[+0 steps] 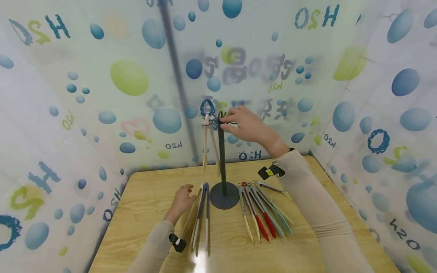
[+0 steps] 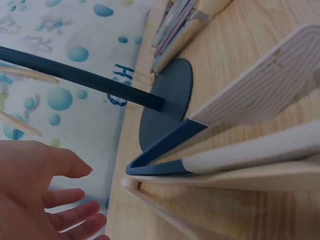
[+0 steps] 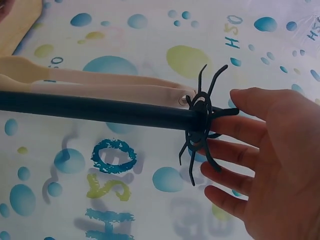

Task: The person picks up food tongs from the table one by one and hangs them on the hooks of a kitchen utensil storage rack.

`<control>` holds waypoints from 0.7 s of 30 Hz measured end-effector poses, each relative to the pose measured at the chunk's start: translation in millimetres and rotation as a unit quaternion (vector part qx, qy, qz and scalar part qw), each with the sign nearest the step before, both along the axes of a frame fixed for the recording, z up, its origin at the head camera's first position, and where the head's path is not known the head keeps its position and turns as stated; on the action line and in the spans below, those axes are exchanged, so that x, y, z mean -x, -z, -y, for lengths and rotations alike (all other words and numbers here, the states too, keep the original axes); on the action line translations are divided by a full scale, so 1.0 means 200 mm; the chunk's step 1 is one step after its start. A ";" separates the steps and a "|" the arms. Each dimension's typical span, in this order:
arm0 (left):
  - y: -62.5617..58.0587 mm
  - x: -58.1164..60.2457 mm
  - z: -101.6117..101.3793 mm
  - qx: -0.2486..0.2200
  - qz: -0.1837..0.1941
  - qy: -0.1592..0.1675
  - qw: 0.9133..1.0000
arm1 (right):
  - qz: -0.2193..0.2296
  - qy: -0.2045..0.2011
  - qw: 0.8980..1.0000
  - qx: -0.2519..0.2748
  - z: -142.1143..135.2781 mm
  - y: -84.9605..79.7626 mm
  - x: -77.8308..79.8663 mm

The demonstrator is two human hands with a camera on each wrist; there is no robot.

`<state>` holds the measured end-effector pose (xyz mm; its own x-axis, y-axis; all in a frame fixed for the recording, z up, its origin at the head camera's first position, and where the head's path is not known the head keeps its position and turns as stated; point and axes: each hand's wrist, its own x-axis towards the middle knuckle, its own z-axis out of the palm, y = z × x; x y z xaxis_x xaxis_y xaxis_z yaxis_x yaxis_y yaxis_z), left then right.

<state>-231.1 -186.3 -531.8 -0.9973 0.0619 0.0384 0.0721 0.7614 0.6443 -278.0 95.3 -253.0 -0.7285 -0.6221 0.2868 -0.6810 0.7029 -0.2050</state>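
My right hand (image 1: 247, 123) is at the top of a dark stand (image 1: 222, 159), its fingers spread among the curved hooks (image 3: 201, 120) and touching them. One hook lies between thumb and index finger in the right wrist view. From another hook hang cream tongs (image 1: 212, 146), tips downward. My left hand (image 1: 182, 199) hovers with loosely bent fingers and holds nothing. Beside it on the table lie blue-ended tongs with pale arms (image 2: 250, 147) and cream tongs (image 2: 165, 212). In the left wrist view both stand on edge with arms apart.
Right of the stand's round base (image 1: 224, 203), several tongs lie fanned on the wooden table (image 1: 153, 182), with cream, red (image 1: 266, 225) and green (image 1: 281, 220) tips. A smaller metal pair (image 1: 273, 187) lies behind them. Patterned curtain walls (image 1: 136, 110) enclose the table's back and sides.
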 end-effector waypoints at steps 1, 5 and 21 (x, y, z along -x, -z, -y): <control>0.01 -0.01 0.01 0.006 0.010 0.005 1.000 | 0.005 -0.006 1.000 0.002 0.00 0.00 0.00; 0.04 -0.02 0.02 0.020 0.037 0.018 0.999 | 0.023 -0.022 0.999 0.012 -0.02 0.00 0.01; 0.12 -0.03 0.04 0.017 0.061 0.042 0.997 | 0.062 0.009 0.998 0.026 -0.01 0.01 0.02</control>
